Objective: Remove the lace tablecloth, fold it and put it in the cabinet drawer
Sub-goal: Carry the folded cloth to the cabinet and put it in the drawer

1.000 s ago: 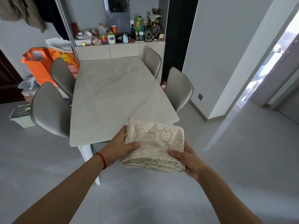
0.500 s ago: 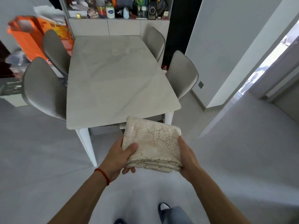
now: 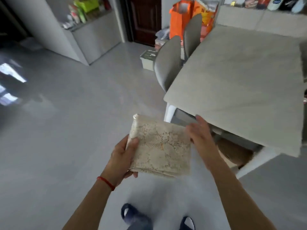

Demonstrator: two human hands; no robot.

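The lace tablecloth [image 3: 161, 146] is folded into a thick cream square and held in front of me above the floor. My left hand [image 3: 121, 156] grips its left edge, thumb on top and fingers underneath. My right hand [image 3: 199, 135] lies against the cloth's right edge with its fingers straight and apart, not wrapped around it. A grey cabinet [image 3: 94, 37] with items on its counter stands at the back left, with no open drawer visible. The bare dining table [image 3: 240, 83] is to my right.
Two grey chairs [image 3: 167, 63] are tucked at the table's left side. Behind them are an orange bag [image 3: 181, 20] and a lidded storage box [image 3: 147, 58]. A dark door [image 3: 147, 19] stands at the back. A sideboard [image 3: 265, 19] lies beyond the table. My slippered feet [image 3: 132, 216] stand on grey floor.
I have turned left and away from the table, which is now on my right. The cloth moved with me. My right hand's fingers have straightened off the cloth.
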